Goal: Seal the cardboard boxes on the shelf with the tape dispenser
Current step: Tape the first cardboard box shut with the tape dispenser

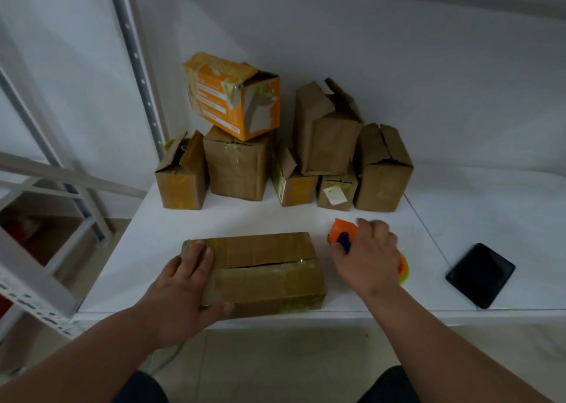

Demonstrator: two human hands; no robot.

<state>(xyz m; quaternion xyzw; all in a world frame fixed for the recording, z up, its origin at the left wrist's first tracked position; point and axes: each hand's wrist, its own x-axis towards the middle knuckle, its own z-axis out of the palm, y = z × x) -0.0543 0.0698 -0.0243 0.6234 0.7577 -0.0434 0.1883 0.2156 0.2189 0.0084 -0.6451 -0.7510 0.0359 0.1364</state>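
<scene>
Left hand (183, 283) presses flat on box (263, 267) at shelf (490, 200) front edge; right hand (367, 249) grasps dispenser (343, 234) just beside. We judge box light, dented, slippery with old tape; brace end, tape seam.

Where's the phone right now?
Head view: the phone lies flat on the shelf at far right, beyond the right hand on the tape dispenser.

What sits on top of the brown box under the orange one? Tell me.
The orange box sits tilted on the brown box. Its top flap looks partly open; the inside and the brown box's top are hidden.
</scene>
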